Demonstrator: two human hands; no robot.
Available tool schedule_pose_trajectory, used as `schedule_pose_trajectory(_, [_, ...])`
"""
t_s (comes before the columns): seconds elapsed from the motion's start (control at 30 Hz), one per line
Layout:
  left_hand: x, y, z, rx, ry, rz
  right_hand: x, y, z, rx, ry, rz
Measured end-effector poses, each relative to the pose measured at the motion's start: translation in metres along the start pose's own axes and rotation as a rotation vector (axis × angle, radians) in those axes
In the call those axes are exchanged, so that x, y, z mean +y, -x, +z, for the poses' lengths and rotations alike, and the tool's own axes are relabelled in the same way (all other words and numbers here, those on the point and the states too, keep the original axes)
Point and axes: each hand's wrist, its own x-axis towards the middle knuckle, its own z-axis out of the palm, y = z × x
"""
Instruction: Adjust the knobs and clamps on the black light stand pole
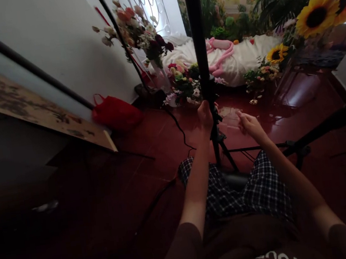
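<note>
A black upright tripod stand [197,28] rises straight in front of me, its legs spreading near my knees. My left hand [205,115] is wrapped around its pole, just beside a dark clamp knob [217,117]. To the right of the pole, apart from it, my right hand [249,127] is raised with its fingers curled in a pinch. Whatever those fingers hold, if anything, is too small to make out.
Flower bouquets [157,42] and sunflowers [315,15] stand ahead, around a white-draped bed [246,58]. A red bag [116,113] lies by the left wall near a leaning painted panel [28,97]. A black cable [177,124] runs over the red floor; another black pole [334,121] slants at right.
</note>
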Motion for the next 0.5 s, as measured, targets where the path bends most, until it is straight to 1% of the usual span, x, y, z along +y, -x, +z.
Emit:
schedule_pose_trajectory(0.07, [-0.005, -0.001, 0.000, 0.035, -0.032, 0.028, -0.003, -0.008, 0.024, -0.124, -0.018, 0.140])
schedule_pose_trajectory(0.1, [-0.007, -0.001, 0.000, 0.047, -0.048, 0.039, -0.004, -0.011, 0.035, -0.164, -0.026, 0.195])
schedule_pose_trajectory(0.13, [-0.009, -0.002, -0.001, 0.056, -0.062, 0.047, -0.005, -0.013, 0.043, -0.189, -0.043, 0.237])
schedule_pose_trajectory(0.2, [-0.012, -0.004, -0.002, 0.064, -0.077, 0.057, -0.007, -0.014, 0.056, -0.200, -0.115, 0.289])
schedule_pose_trajectory(0.27, [-0.012, -0.006, -0.004, 0.063, -0.071, 0.050, -0.010, -0.013, 0.063, -0.201, -0.208, 0.326])
schedule_pose_trajectory(0.33, [-0.011, -0.007, -0.006, 0.075, -0.059, 0.044, -0.013, -0.012, 0.065, -0.215, -0.287, 0.366])
schedule_pose_trajectory(0.4, [-0.009, -0.008, -0.008, 0.094, -0.046, 0.050, -0.016, -0.010, 0.065, -0.276, -0.379, 0.431])
schedule_pose_trajectory(0.5, [-0.007, -0.009, -0.009, 0.107, -0.030, 0.067, -0.019, -0.010, 0.065, -0.407, -0.598, 0.517])
